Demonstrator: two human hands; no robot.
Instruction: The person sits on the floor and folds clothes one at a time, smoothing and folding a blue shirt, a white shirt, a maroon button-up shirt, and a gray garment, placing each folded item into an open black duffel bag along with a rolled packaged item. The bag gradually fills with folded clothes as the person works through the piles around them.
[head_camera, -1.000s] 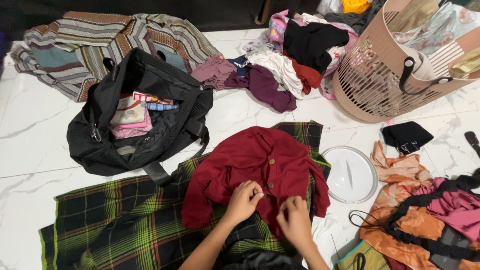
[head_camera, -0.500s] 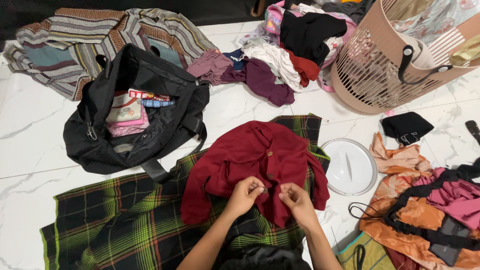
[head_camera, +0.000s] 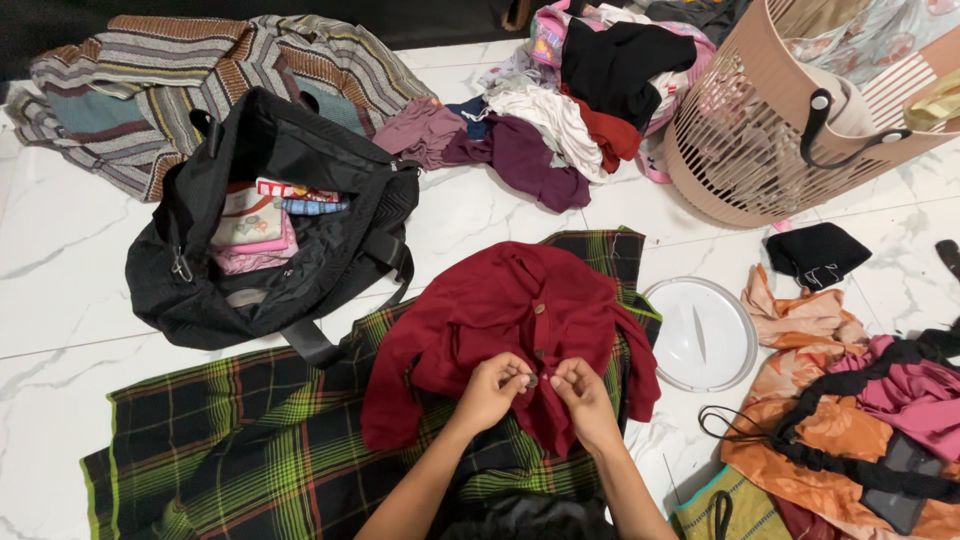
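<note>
Fingers of your left hand (head_camera: 495, 385) and right hand (head_camera: 580, 390) pinch a button at the shirt's front edge. Hold the cloth flat and push the button through slowly. The red shirt (head_camera: 490, 310) lies under both hands, on the green plaid cloth (head_camera: 260, 430).

White marble floor (head_camera: 60, 300) carries a black bag (head_camera: 270, 230), plaid cloth (head_camera: 250, 440), white lid (head_camera: 700, 335), slatted basket (head_camera: 760, 130)
</note>
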